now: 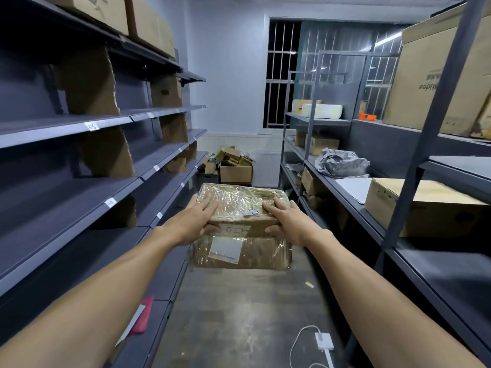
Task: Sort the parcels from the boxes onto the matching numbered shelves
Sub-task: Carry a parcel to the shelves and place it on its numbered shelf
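Observation:
I hold a brown cardboard parcel (240,200) wrapped in clear tape out in front of me over the aisle floor. My left hand (196,219) grips its left end and my right hand (288,221) grips its right end, thumbs underneath. A small white sticker (250,213) sits on its top and a red-edged label on its near face. A second taped parcel (241,252) with a white shipping label hangs directly beneath it, touching it. Numbered white tags (92,126) mark the edges of the grey shelves (66,208) on the left.
Cardboard dividers stand on the left shelves. The right rack (372,221) carries a large carton (425,205), a grey plastic bag (342,162) and smaller boxes. Open boxes (233,166) pile up at the far wall. A white charger and cable (322,341) lie on the floor; a pink phone (144,314) rests on the low left shelf.

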